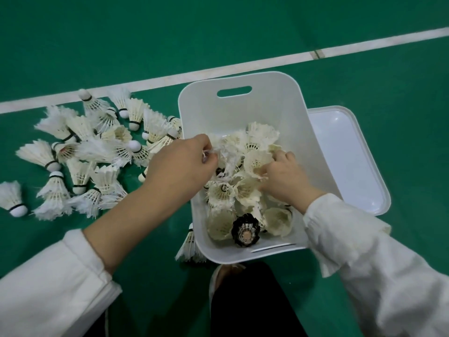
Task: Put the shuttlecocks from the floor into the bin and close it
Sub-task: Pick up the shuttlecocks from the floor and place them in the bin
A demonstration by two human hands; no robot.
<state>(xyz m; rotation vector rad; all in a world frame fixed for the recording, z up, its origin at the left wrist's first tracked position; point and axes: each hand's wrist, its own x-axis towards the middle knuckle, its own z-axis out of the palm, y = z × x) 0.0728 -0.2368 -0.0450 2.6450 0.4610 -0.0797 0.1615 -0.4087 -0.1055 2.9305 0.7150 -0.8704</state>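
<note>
Over the bin [243, 110], your left hand [179, 166] pinches a shuttlecock [224, 152] for dropping — your right hand [283, 173] grips another [256, 164]; the lid [349, 152] waits beside it.

The person is wearing a white long-sleeved top of soft, slightly creased fabric. The left sleeve [56, 285] is sitting pushed up the forearm with a folded cuff; the right sleeve [364, 259] is reaching the wrist, its cuff gathered. Dark trousers [245, 302] are showing below.
</note>
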